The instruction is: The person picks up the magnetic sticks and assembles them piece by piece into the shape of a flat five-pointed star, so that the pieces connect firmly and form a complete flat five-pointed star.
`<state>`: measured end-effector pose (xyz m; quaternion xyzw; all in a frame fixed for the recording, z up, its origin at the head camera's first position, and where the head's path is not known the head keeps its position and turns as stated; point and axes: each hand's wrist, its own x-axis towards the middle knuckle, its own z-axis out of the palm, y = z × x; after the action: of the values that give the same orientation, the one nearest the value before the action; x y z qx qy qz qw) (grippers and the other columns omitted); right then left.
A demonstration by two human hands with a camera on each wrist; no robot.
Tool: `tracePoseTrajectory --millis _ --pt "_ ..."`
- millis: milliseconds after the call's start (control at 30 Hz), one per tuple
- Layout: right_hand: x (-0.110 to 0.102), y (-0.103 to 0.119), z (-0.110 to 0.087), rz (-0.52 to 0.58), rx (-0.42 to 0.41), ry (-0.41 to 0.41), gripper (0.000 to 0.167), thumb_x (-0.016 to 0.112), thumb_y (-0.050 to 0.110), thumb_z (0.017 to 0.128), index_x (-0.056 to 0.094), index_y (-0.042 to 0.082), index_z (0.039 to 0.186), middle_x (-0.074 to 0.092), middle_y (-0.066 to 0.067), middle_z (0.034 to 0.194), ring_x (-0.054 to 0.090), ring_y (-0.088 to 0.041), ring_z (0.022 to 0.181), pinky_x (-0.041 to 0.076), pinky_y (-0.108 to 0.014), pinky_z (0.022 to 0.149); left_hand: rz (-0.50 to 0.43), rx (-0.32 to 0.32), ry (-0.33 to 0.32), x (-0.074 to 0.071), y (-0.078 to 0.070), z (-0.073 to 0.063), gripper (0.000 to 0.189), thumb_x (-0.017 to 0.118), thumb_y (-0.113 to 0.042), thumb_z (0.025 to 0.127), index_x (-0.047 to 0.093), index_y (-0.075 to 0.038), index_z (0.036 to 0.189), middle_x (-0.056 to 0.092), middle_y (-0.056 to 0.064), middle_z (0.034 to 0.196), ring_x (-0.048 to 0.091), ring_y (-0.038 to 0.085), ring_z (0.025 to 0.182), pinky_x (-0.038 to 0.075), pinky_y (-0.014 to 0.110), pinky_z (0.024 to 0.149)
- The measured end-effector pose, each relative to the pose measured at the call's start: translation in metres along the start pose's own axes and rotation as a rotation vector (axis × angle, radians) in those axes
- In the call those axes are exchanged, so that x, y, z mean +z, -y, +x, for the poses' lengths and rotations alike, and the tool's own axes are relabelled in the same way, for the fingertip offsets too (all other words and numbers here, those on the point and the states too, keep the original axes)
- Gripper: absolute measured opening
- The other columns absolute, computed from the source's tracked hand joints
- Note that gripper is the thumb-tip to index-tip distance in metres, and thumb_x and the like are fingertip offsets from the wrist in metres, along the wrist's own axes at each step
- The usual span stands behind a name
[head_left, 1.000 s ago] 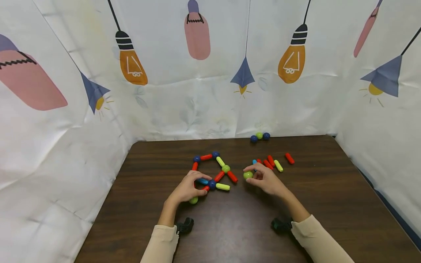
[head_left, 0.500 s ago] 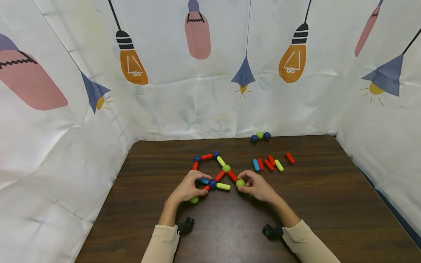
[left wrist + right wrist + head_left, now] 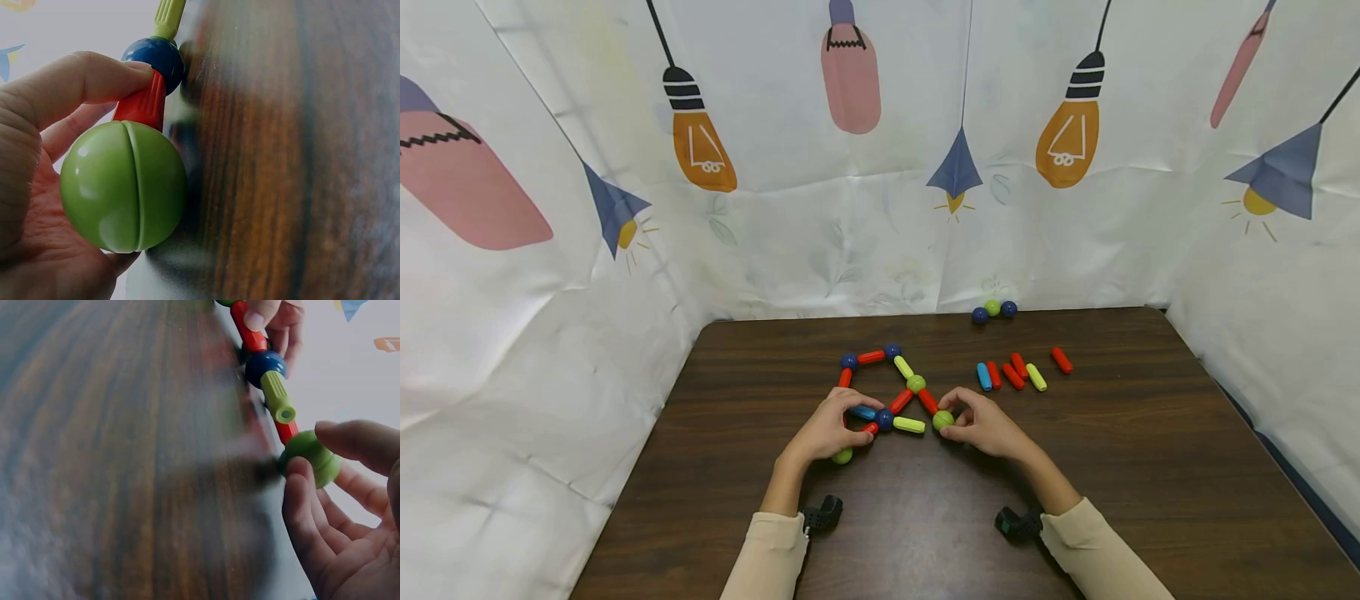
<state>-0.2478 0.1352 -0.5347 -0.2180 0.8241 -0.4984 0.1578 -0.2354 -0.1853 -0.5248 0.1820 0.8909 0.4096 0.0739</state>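
Note:
A linked frame of coloured rods and balls lies on the table. My left hand (image 3: 829,427) holds its near left part, thumb on a red rod (image 3: 142,103) between a green ball (image 3: 124,186) and a dark blue ball (image 3: 156,59). My right hand (image 3: 983,425) pinches another green ball (image 3: 943,420) between thumb and fingers, at the end of a red rod (image 3: 928,401). That rod runs to a green ball (image 3: 916,383) at the frame's right corner. A yellow-green rod (image 3: 909,425) juts from the central blue ball (image 3: 884,419), its other end free. My left fingers cover part of the frame.
Loose rods lie right of the frame: a blue rod (image 3: 984,377), a yellow-green rod (image 3: 1037,377) and several red ones, one red rod (image 3: 1062,360) farther off. At the table's back edge sit two blue balls and a green ball (image 3: 992,308). A patterned curtain (image 3: 880,233) surrounds the table.
My right hand has moved left with the green ball, from beside the loose rods to the red rod's end. The left hand has stayed in place on the frame.

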Motion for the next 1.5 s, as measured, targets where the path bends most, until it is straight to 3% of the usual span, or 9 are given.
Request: tracePoseTrajectory --millis 167,467,1233,1333,1500 --pt "-0.002 0.001 -0.001 0.027 0.008 0.060 0.032 0.072 0.015 0.096 0.058 0.008 0.124 0.067 -0.012 0.109 0.065 -0.016 0.074 0.052 -0.028 0.061 -0.004 0.011 0.000 0.000 0.000 0.000 0.043 0.085 -0.015 0.081 0.074 -0.028 0.121 0.068 -0.005 0.123 0.045 0.021 0.124 0.043 0.049 0.104" --pt "0.000 0.003 0.000 0.037 0.029 0.087 0.030 0.071 0.011 0.096 0.058 0.007 0.123 0.071 -0.009 0.098 0.066 -0.018 0.079 0.051 -0.028 0.061 -0.017 0.019 0.000 0.000 0.000 0.000 0.042 0.085 -0.015 0.081 0.074 -0.027 0.120 0.068 -0.004 0.123 0.046 0.022 0.125 0.043 0.051 0.105" --pt "-0.008 0.006 0.000 0.029 0.040 0.094 0.026 0.066 0.016 0.100 0.060 0.005 0.123 0.063 -0.012 0.110 0.068 -0.020 0.082 0.057 -0.032 0.070 -0.009 0.018 0.003 0.000 0.000 0.001 0.042 0.085 -0.016 0.082 0.074 -0.026 0.121 0.067 -0.003 0.124 0.046 0.023 0.124 0.043 0.052 0.105" --pt "-0.017 0.004 -0.002 0.033 0.028 0.075 0.030 0.063 0.019 0.103 0.058 0.001 0.126 0.064 -0.014 0.109 0.069 -0.024 0.086 0.059 -0.034 0.073 0.036 0.013 0.000 -0.002 -0.003 0.000 0.043 0.085 -0.014 0.081 0.073 -0.023 0.121 0.068 -0.001 0.125 0.048 0.025 0.128 0.033 0.057 0.114" --pt "-0.040 -0.001 -0.008 0.046 0.031 0.011 0.036 0.059 0.022 0.105 0.055 -0.004 0.130 0.066 -0.018 0.108 0.069 -0.029 0.092 0.059 -0.038 0.078 0.131 -0.029 -0.002 -0.005 -0.010 -0.002 0.040 0.083 -0.011 0.081 0.074 -0.017 0.119 0.066 0.007 0.133 0.047 0.031 0.140 0.006 0.065 0.123"
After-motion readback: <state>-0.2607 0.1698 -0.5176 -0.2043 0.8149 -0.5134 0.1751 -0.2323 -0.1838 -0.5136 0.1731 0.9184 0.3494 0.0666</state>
